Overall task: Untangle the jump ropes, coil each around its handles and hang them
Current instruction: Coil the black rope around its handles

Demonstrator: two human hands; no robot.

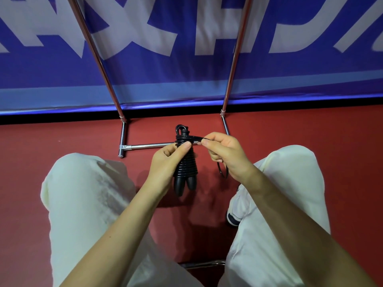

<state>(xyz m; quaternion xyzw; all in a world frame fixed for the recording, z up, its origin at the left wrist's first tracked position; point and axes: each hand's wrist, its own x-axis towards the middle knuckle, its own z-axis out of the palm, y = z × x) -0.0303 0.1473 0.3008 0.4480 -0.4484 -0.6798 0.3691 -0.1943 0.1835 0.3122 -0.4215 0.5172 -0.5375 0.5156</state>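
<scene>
Between knees: the left hand (167, 160) and the right hand (224, 154) fill the gap, with the coiled rope (185, 162) upright between them.
Under the hands: open red floor (62, 139), free down to the shoe (233, 216).
Behind the rope: the rack bar (149, 146) lies low across the floor, just behind the left thumb.
Rack poles: the left pole (97, 56) and the right pole (236, 56) lean up; room between them is open above the bar.
Far side: the banner (186, 69) closes the way behind the rack.
Sides: the left knee (83, 193) and the right knee (290, 183) block low passage.
Right of rope: a loose loop (222, 171) hangs under the right hand.
</scene>
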